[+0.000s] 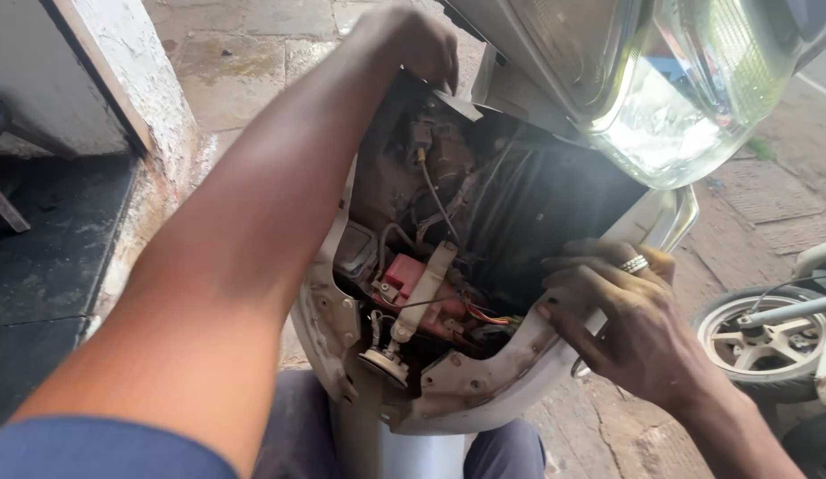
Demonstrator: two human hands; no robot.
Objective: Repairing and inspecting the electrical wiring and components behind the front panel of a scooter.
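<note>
I look down into the open front of a white scooter with its front panel off. Inside sit a red battery box, a cream strap across it, dusty wires and a round horn. My left hand reaches over the top of the cavity, fingers curled on the upper edge beside the headlight. My right hand, with a ring on one finger, grips the right rim of the white body shell, fingers bent into the opening.
A worn white wall corner and a dark step stand to the left. Another vehicle's front wheel is at the right on stained paving. My knees in dark trousers flank the scooter's mudguard.
</note>
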